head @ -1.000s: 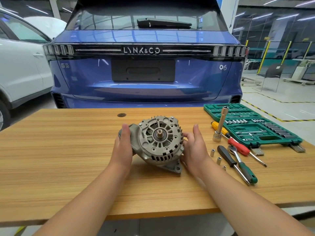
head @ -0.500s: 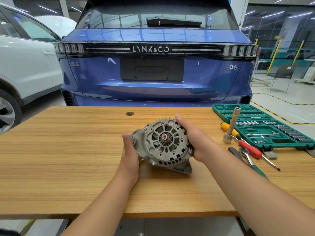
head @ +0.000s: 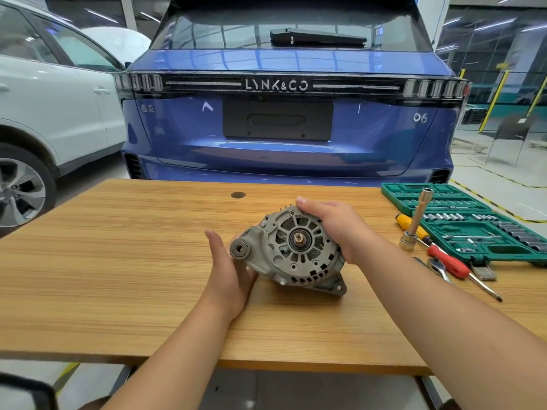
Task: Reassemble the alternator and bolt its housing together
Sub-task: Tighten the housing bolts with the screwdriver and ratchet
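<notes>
Grey finned alternator (head: pixel 296 250) rests tilted on the wooden table, shaft end facing the camera.

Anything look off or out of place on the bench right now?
One oddity: a socket extension stands on end, leaning, beside the open socket case, and could topple. The alternator sits tilted on the table, steadied by the left hand and right hand.

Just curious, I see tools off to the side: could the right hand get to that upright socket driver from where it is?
Probably yes. The right hand grips the alternator, so it must let go first; bare table lies between it and the upright socket driver.
</notes>
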`<action>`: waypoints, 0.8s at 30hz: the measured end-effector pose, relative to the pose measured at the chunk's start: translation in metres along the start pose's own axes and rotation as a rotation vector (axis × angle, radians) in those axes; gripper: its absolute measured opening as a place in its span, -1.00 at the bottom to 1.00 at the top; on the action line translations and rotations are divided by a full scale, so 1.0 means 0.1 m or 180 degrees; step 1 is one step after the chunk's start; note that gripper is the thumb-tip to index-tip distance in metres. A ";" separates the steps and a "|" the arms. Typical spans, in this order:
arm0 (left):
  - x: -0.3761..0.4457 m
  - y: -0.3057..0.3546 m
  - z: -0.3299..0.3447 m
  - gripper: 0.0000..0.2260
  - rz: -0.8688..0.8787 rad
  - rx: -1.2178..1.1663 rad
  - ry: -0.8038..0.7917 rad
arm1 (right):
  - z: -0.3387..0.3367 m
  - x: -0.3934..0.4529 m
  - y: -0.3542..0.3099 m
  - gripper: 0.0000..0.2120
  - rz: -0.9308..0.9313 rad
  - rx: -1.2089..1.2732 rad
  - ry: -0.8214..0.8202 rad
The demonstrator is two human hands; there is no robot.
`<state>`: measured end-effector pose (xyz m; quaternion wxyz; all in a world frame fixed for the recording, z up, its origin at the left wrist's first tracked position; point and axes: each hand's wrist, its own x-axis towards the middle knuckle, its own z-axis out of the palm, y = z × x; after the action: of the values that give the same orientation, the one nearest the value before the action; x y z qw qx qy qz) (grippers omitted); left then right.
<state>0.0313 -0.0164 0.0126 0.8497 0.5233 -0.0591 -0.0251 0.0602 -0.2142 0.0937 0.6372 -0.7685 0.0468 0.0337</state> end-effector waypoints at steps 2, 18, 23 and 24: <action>0.00 0.02 -0.03 0.06 -0.0025 -0.0072 -0.0029 | -0.01 0.02 0.00 -0.33 -0.0035 -0.0046 -0.0018; -0.03 0.02 -0.08 -0.31 -0.0001 -0.0060 -0.0047 | -0.02 -0.03 0.09 -0.16 -0.0449 -0.0292 0.0215; -0.10 0.03 -0.17 -0.52 0.0008 0.0013 -0.0229 | 0.02 -0.16 0.15 -0.15 -0.0774 -0.0385 0.0371; -0.11 0.05 -0.19 -0.51 0.0005 0.0142 -0.0273 | 0.03 -0.18 0.14 -0.16 -0.0803 -0.0391 0.0387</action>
<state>0.0230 0.0033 0.0079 0.8345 0.5406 -0.0964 -0.0456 0.0402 -0.2137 0.0812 0.5842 -0.8065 -0.0138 -0.0904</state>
